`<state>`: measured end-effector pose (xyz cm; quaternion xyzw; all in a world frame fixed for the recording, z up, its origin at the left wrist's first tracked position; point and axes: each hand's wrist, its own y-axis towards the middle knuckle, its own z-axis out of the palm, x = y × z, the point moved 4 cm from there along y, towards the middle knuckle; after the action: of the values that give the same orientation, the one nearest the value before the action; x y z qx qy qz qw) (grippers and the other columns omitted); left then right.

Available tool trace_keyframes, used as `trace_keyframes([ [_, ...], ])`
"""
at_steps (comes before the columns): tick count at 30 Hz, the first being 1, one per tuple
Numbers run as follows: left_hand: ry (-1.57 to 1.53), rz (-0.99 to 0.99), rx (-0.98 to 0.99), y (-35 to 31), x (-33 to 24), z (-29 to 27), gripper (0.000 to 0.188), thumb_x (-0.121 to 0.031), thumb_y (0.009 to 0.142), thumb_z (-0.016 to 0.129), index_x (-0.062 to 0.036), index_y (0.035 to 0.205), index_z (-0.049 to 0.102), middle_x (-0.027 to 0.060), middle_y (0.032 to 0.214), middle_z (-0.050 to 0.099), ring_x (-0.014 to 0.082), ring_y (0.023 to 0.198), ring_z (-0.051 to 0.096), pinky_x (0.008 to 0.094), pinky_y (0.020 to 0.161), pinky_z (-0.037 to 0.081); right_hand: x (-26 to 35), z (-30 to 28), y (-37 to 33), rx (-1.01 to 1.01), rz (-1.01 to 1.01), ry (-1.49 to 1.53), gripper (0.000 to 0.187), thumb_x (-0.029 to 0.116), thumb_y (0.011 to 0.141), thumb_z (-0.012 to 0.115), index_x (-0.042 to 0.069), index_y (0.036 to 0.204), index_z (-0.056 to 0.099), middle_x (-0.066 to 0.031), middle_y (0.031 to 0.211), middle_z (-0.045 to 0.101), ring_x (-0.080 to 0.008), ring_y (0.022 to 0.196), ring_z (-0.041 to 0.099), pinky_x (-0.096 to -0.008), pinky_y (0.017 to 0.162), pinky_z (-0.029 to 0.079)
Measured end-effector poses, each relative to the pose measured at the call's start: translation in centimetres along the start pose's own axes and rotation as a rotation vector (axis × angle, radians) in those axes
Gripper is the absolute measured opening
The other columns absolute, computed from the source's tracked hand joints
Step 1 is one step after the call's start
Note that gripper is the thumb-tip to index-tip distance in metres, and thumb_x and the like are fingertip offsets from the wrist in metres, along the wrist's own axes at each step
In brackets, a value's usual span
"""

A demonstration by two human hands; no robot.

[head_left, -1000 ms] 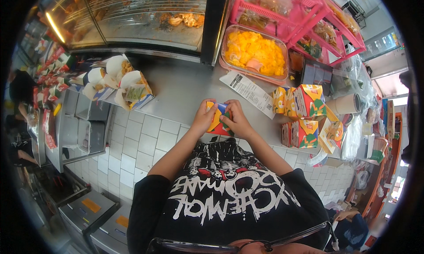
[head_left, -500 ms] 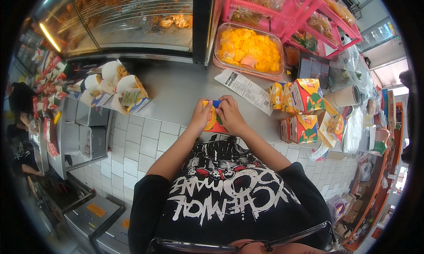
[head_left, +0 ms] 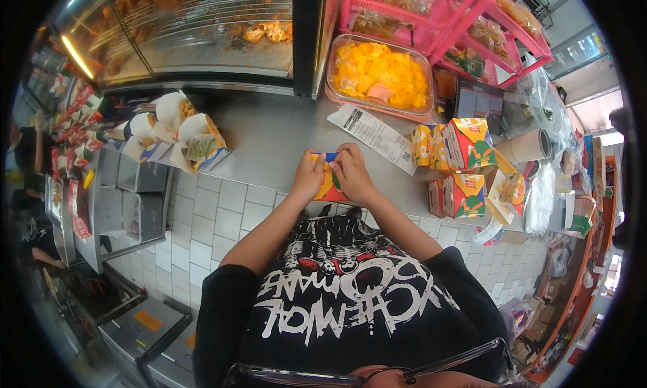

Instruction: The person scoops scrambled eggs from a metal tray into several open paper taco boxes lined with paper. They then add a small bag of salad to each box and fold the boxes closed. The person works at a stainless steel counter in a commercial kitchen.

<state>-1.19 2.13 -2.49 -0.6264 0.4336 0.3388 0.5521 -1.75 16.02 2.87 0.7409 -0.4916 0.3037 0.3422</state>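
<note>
In front of my body, at the counter's near edge, I hold a small yellow, red and blue cardboard food box (head_left: 326,188). My left hand (head_left: 307,177) closes on its left side, my right hand (head_left: 354,174) on its right, with both thumbs near the blue top edge. The fingers cover much of the box. To the right, more printed food boxes (head_left: 466,145) stand in a group, and a second cluster of boxes (head_left: 465,195) sits nearer to me. A long white printed receipt (head_left: 373,137) lies on the metal counter (head_left: 269,128) beyond my right hand.
A clear tub of yellow food (head_left: 383,71) stands at the back, beside pink baskets (head_left: 458,24). A glass warmer with fried food (head_left: 202,31) borders the counter's far left. Filled open cartons (head_left: 195,142) stand left. Stacked cups (head_left: 526,145) lie right. A person's arm (head_left: 39,138) shows far left.
My hands stay in almost the same place, still gripping the box, with only a slight shift of the fingers. At the far left another person's arm has come up.
</note>
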Motion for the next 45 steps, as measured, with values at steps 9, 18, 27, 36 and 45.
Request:
trace_keyframes([
  [9,0.232,0.33,-0.193,1.5,1.8,0.2,0.035,-0.033,0.098,0.053,-0.0023,0.113,0.05,0.0129,0.087,0.058,0.0218,0.076,0.056,0.034,0.068,0.045,-0.2,0.4,-0.2,-0.054,0.005,-0.028,0.015,0.01,0.087,0.061,-0.002,0.09,0.052,-0.021,0.11,0.049,-0.0389,0.1,0.048,-0.045,0.09,0.04],
  [18,0.159,0.035,-0.131,1.9,2.7,2.1,0.039,-0.024,0.086,0.064,-0.0036,0.116,0.049,0.0146,0.103,0.063,0.026,0.1,0.06,0.0387,0.09,0.046,-0.9,0.6,-0.5,0.116,0.063,-0.145,0.029,0.018,0.09,0.056,-0.009,0.098,0.052,-0.0321,0.114,0.048,-0.0467,0.11,0.044,-0.0488,0.099,0.034],
  [27,0.237,0.136,-0.268,1.8,0.7,2.0,0.044,-0.046,0.095,0.05,-0.0054,0.108,0.056,0.0164,0.087,0.067,0.0321,0.087,0.065,0.0429,0.075,0.047,-1.9,0.1,0.8,0.068,-0.088,-0.113,0.014,0.007,0.089,0.055,-0.002,0.088,0.045,-0.0207,0.099,0.043,-0.0376,0.094,0.044,-0.0465,0.086,0.037],
  [36,-0.131,0.028,-0.095,0.2,0.4,0.8,0.04,-0.039,0.092,0.055,-0.0061,0.116,0.055,0.0133,0.104,0.063,0.0262,0.092,0.06,0.0392,0.083,0.046,-2.8,-2.4,1.5,-0.121,0.118,-0.008,0.023,0.015,0.089,0.061,-0.002,0.101,0.051,-0.0174,0.098,0.051,-0.0316,0.098,0.049,-0.0408,0.087,0.041],
  [45,0.791,0.714,-1.007,-7.5,-6.2,-13.1,0.044,-0.036,0.081,0.066,-0.0103,0.116,0.059,0.0162,0.125,0.051,0.0384,0.122,0.043,0.0542,0.099,0.03,6.6,-2.4,1.0,0.471,-0.346,-0.595,0.096,0.043,0.055,0.085,0.019,0.137,0.043,-0.019,0.132,0.045,-0.039,0.123,0.041,-0.0559,0.101,0.033],
])
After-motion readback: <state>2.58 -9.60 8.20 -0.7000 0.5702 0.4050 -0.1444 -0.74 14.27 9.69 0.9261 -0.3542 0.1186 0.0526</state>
